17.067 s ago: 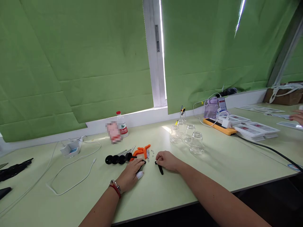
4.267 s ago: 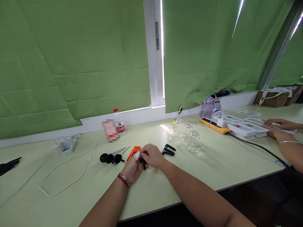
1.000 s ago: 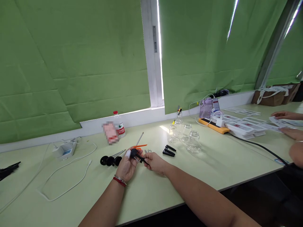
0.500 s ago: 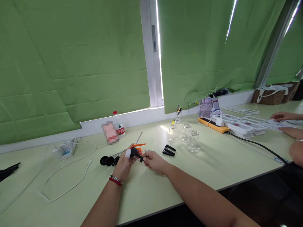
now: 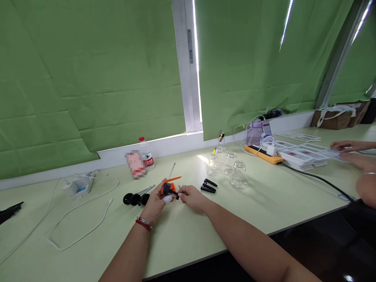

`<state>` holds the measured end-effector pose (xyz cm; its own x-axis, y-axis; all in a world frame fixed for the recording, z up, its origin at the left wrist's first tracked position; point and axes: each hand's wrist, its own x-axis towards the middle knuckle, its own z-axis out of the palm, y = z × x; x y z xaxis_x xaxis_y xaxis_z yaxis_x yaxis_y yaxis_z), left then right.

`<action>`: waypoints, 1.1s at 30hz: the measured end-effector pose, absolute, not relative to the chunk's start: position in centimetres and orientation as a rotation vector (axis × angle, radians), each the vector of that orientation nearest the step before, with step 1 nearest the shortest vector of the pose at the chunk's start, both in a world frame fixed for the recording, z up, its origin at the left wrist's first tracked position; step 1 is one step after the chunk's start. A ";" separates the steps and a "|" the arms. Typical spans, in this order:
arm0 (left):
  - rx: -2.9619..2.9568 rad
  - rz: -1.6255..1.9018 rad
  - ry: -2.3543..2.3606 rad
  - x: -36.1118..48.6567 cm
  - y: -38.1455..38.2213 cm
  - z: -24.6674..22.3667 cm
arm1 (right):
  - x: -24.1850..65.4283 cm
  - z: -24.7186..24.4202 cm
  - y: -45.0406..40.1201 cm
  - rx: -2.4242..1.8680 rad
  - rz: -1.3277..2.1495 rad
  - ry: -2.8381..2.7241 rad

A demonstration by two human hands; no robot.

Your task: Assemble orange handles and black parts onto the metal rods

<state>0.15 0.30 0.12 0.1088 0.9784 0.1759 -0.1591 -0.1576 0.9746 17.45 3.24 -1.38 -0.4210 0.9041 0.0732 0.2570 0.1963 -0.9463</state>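
Note:
My left hand [image 5: 155, 201], its thumb wrapped in something white, is closed around a small black and orange part [image 5: 167, 189]. A thin orange strip [image 5: 173, 179] sticks out above it. With its fingertips pinched, my right hand [image 5: 191, 199] grips the black arm at the part's right end. Just left of my left hand lie several metal rods with round black ends [image 5: 135, 199], partly hidden by the fingers. Black clip-like pieces [image 5: 208, 186] rest on the table to the right of my right hand.
Clear glass jars [image 5: 239, 177] stand behind the black pieces. Farther right are an orange power strip [image 5: 263, 154], a purple bottle [image 5: 254, 133] and stacked white cards [image 5: 304, 159], near another person's hands [image 5: 342, 145]. A water bottle [image 5: 149, 158] and white cable [image 5: 85, 205] occupy the left.
The black part has turned in my hands, and more of its orange side shows. My left thumb has shifted down toward its lower edge. My right hand keeps its pinch.

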 end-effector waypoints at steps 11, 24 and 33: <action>1.301 1.285 1.009 0.3 0.1 0.1 | 17.4 -1.5 3.2 -1.048 1.246 -1.831; 1.234 1.343 0.978 0.3 0.5 -0.2 | 17.1 -2.1 3.4 -1.002 1.153 -1.848; 1.215 1.374 1.057 1.1 0.2 -0.1 | 16.7 -2.7 3.2 -0.908 1.326 -1.799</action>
<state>1.11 0.23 -0.09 -0.0188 0.9901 0.1390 -0.1191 -0.1402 0.9829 16.70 3.16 -2.69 -0.4983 0.8563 0.1359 0.1237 0.2254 -0.9664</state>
